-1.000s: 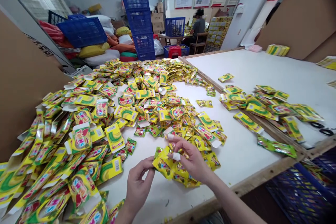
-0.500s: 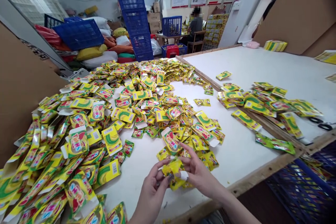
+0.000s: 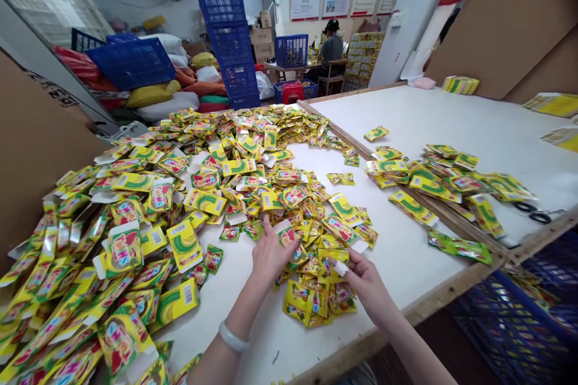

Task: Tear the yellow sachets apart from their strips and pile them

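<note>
My left hand point(image 3: 271, 257) reaches over the pile with index finger and thumb spread apart. Between them lies a small printed carton point(image 3: 285, 232) with a white flap; whether the fingers touch it I cannot tell. In my right hand point(image 3: 366, 284), a yellow sachet point(image 3: 330, 266) is pinched between thumb and fingers, and a white covering wraps one fingertip. Just below the hands, several yellow sachets point(image 3: 298, 302) lie in a loose heap on the white tabletop point(image 3: 244, 325).
A large heap of yellow-green cartons point(image 3: 130, 246) covers the left side. More cartons point(image 3: 436, 186) lie across a wooden strip point(image 3: 456, 222), near black-handled scissors point(image 3: 533, 212). Blue crates point(image 3: 501, 325) stand below the right edge. Farther back, a person point(image 3: 332, 48) sits by stacked crates point(image 3: 232, 42).
My left hand has let go of the yellow sachet and moved up to the small carton. My right hand has moved right, still with a yellow sachet. The view has shifted slightly.
</note>
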